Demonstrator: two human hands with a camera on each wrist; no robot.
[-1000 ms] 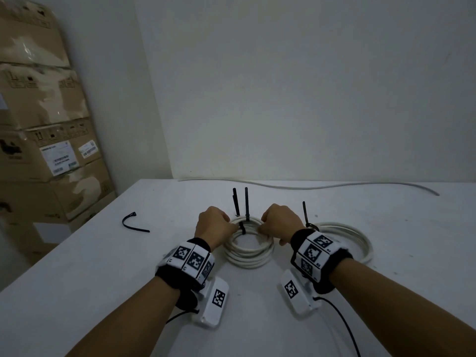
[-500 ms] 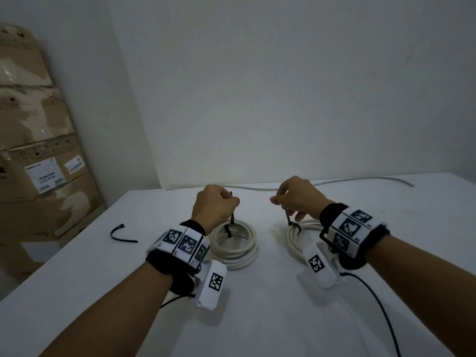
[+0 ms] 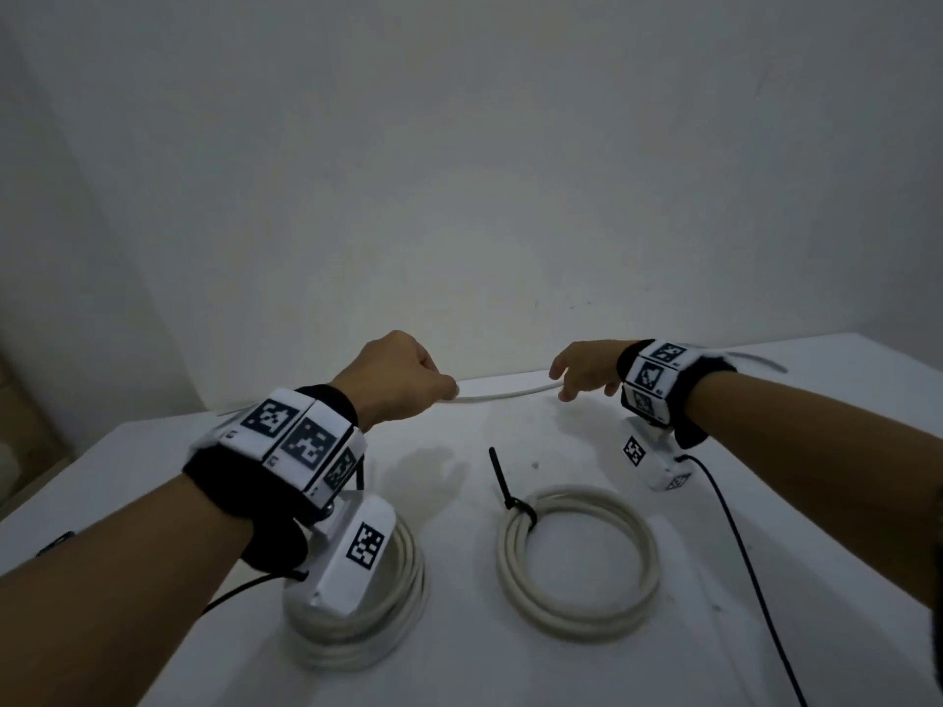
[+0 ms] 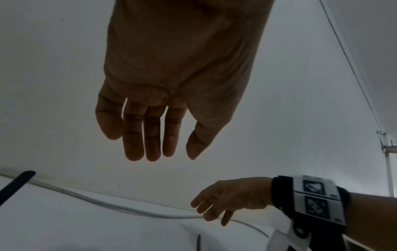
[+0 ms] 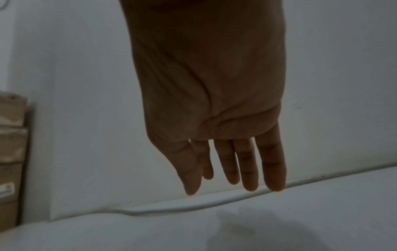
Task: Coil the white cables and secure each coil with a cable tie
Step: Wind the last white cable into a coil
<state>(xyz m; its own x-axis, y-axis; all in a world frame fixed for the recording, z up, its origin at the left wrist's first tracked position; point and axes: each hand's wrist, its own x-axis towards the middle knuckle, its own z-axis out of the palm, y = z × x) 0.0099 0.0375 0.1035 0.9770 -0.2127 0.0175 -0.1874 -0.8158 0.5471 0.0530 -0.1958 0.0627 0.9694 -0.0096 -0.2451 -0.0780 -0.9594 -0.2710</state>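
Note:
Two white cable coils lie on the white table [image 3: 153,477]. The right coil [image 3: 576,563] carries a black cable tie [image 3: 510,489] with its tail sticking up. The left coil [image 3: 403,599] is partly hidden under my left wrist camera. A loose white cable [image 3: 505,395] runs along the table's back edge by the wall. My left hand [image 3: 403,380] hovers over its left part; the left wrist view shows the hand [image 4: 150,152] with straight fingers and holding nothing. My right hand [image 3: 576,380] reaches down with straight fingers [image 5: 249,180] right at the cable [image 5: 193,203].
Cardboard boxes [image 5: 10,152] stand beyond the table's left end. A spare black tie [image 3: 53,543] lies near the left edge. A black wire [image 3: 740,553] trails from my right wrist camera across the table. The wall rises directly behind the loose cable.
Both hands have let go of the ties on the coils and moved forward to the loose cable at the back. The coils now lie nearer me.

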